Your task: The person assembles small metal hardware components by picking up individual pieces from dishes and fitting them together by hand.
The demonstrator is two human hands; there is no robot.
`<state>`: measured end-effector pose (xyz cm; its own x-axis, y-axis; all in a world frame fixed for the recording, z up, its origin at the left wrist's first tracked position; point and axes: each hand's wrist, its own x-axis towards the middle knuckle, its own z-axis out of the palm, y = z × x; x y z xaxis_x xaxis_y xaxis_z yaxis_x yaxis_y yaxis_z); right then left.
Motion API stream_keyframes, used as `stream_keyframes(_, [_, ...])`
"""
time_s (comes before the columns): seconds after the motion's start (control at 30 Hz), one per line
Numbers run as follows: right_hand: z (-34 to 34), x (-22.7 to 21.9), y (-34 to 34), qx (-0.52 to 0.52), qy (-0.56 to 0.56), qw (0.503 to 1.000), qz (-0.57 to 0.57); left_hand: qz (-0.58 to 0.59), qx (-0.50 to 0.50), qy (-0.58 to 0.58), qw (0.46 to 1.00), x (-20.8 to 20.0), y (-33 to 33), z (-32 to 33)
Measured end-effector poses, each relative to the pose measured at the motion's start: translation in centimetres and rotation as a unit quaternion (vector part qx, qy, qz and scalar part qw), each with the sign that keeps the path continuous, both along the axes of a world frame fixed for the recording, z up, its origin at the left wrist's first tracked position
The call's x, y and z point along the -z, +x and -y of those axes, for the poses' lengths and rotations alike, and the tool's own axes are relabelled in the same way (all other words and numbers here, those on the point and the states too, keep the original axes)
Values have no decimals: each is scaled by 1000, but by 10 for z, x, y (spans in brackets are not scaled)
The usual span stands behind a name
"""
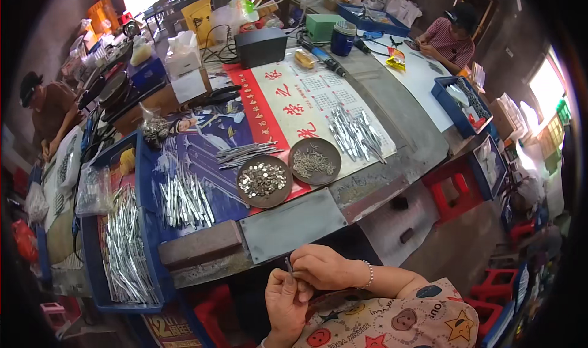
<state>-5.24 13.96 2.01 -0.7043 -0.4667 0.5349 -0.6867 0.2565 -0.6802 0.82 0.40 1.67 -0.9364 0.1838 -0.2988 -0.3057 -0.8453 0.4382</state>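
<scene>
My left hand [285, 304] and my right hand [323, 268] meet just off the table's front edge, both closed in a pinch. Between their fingertips is a small, thin grey metal piece [288, 264], mostly covered by the fingers. Straight ahead on the table are two round brown dishes. The nearer dish [283, 196] has small shiny round discs [263, 179] in it; the other dish [336, 167] contains many tiny metal parts [312, 162]. Slim silver metal strips lie in a bundle [245, 154] behind the dishes, in a pile [185, 202] to the left and another [355, 133] to the right.
A blue tray [156, 268] full of silver strips stands at the left. A grey metal plate [294, 225] lies at the front edge beside a brown block [202, 244]. Farther back are a black box [262, 48] and a blue jar [343, 40]. Two people sit at other tables.
</scene>
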Motion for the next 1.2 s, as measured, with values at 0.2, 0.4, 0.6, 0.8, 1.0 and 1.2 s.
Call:
stream_keyframes(0.2, [-1, -3, -2, -44, 11, 998, 40, 12, 0, 3, 1000, 5, 3, 3])
stream_keyframes(0.4, [-12, -6, -6, -146, -83, 956, 240, -30, 33, 26, 999, 5, 4, 1])
stream_keyframes(0.6, [-8, -2, 9, -63, -65, 971, 221, -3, 40, 12, 999, 9, -1, -3])
stream_keyframes(0.8, [-20, 6, -1, -112, -112, 928, 337, -5, 58, 18, 998, 10, 2, -6])
stream_keyframes(1.0, [-18, 7, 1, -91, -131, 924, 348, 18, 42, 57, 997, 8, 3, -8])
stream_keyframes(1.2, [-26, 6, -9, -221, -106, 870, 428, 11, 54, 20, 998, 2, 7, -8])
